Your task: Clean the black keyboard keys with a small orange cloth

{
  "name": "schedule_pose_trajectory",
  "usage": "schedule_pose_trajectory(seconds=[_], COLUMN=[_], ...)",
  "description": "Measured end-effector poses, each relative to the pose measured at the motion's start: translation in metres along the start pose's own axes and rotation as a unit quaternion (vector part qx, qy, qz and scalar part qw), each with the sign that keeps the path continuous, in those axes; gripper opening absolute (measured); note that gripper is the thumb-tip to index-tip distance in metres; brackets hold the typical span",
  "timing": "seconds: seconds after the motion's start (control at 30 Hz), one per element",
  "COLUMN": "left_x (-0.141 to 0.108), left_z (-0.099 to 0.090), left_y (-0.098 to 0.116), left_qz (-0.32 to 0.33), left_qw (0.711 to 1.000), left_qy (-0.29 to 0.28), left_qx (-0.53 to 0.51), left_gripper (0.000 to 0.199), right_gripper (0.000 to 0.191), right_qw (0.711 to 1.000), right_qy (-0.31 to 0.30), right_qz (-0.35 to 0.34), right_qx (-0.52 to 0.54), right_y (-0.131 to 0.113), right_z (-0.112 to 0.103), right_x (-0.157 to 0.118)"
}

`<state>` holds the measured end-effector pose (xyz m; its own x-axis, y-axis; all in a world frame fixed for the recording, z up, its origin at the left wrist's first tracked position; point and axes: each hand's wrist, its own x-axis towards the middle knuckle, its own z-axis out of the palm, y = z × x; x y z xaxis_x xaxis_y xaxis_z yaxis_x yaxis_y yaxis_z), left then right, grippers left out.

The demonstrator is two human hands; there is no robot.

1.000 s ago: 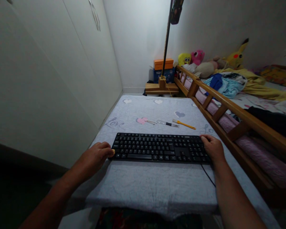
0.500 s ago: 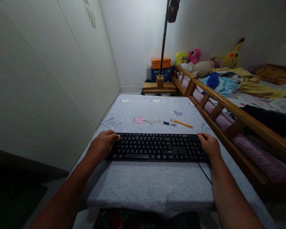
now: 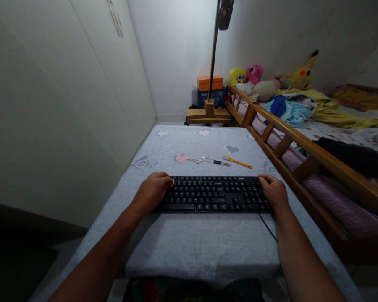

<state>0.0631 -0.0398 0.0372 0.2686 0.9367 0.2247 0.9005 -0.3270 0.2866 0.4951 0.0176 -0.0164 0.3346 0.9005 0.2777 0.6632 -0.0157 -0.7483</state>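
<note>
A black keyboard (image 3: 208, 195) lies on the cloth-covered table (image 3: 201, 247), its long side across my view. My left hand (image 3: 153, 191) grips its left end, the thumb over the upper left keys. At the right end, my right hand (image 3: 273, 191) holds the edge with its thumb near the top right corner. A black cable (image 3: 267, 227) runs from the near side toward my right forearm. Beyond the keyboard lie some cotton swabs (image 3: 193, 160), a black-handled metal tool (image 3: 217, 162) and a brush with a yellow handle (image 3: 239, 162).
A wooden bed rail (image 3: 296, 136) runs along the right side, with clothes and plush toys (image 3: 255, 74) behind it. White cabinet doors (image 3: 82, 96) stand at left. Past the table's far edge are a wooden stand (image 3: 208, 113) with a pole and stacked boxes (image 3: 210, 83).
My left hand has slid right along the keyboard and now covers more of its left end. The whole scene has shifted slightly left in view. My right hand keeps its grip.
</note>
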Motion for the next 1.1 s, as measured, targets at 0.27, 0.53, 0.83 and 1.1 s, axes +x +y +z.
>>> schedule_pose_trajectory(seconds=[0.27,0.53,0.83,1.1], left_x=[0.024,0.04,0.045,0.033], left_z=[0.015,0.029,0.032,0.029], left_y=[0.037,0.058,0.073,0.073], left_qz=[0.056,0.085,0.098,0.133], left_qw=[0.998,0.996,0.994,0.986], left_qy=[-0.025,-0.037,-0.044,-0.089], left_qx=[0.002,0.01,-0.015,-0.051], left_gripper=[0.024,0.024,0.025,0.027], right_gripper=[0.038,0.035,0.037,0.038], right_qw=[1.0,1.0,1.0,1.0], right_qy=[-0.007,-0.002,-0.007,-0.007], right_qz=[0.008,0.002,0.013,0.009], right_qx=[-0.002,0.001,-0.007,-0.008], right_y=[-0.002,0.0,-0.003,-0.004], right_z=[-0.001,0.0,0.0,-0.001], right_x=[0.0,0.0,0.001,0.0])
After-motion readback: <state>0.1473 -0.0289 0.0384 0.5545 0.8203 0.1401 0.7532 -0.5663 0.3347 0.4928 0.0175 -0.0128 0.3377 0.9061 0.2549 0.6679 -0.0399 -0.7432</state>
